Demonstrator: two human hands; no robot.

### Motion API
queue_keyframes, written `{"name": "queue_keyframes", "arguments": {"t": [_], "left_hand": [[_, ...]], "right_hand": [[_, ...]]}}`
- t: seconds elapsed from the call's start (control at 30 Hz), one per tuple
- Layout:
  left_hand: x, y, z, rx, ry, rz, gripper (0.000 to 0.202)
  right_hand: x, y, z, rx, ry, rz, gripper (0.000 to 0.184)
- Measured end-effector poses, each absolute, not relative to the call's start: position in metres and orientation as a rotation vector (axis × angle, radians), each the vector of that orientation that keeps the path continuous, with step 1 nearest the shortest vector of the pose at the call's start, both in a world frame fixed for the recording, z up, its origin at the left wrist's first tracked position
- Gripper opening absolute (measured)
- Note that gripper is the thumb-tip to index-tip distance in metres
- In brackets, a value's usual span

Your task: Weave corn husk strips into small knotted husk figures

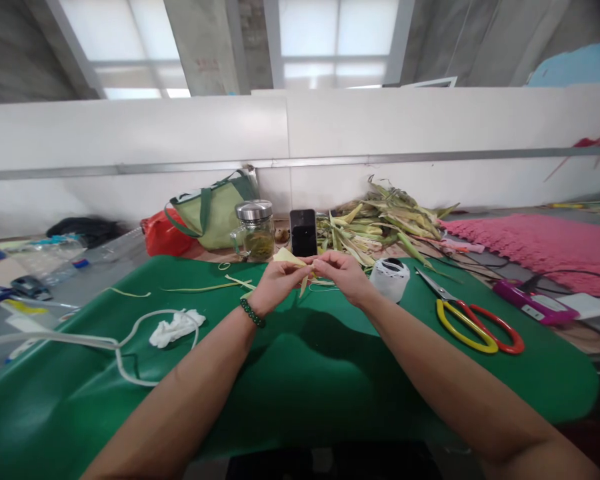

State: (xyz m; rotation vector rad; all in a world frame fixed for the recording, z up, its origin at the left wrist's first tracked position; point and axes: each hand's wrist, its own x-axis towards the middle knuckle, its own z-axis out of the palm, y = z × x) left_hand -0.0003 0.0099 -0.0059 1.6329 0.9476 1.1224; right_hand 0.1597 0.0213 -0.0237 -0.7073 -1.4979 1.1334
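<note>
The left hand (pixel 281 283) and right hand (pixel 344 275) pinch a pale-yellow, flat, leaf-like husk piece (pixel 285 256), presumably to keep it steady.

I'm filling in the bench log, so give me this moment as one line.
left hand: pinching pale husk | right hand: pinching close against left, hold hidden | scissors: on green mat, unheld | phone: upright beyond hands
</note>
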Motion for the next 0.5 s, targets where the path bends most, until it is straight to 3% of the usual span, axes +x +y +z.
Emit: {"name": "queue_keyframes", "arguments": {"t": [0.37, 0.5], "left_hand": [[0.003, 0.0041, 0.0004, 1.54, 0.961, 1.227, 0.024], [0.0042, 0.0054, -0.0023, 1.392, 0.955, 1.181, 0.028]], "right_hand": [[0.1613, 0.0203, -0.0244, -0.828, -1.455, 1.043, 0.025], [0.163, 0.0218, -0.0236, -0.835, -1.394, 1.219, 0.026]]}}
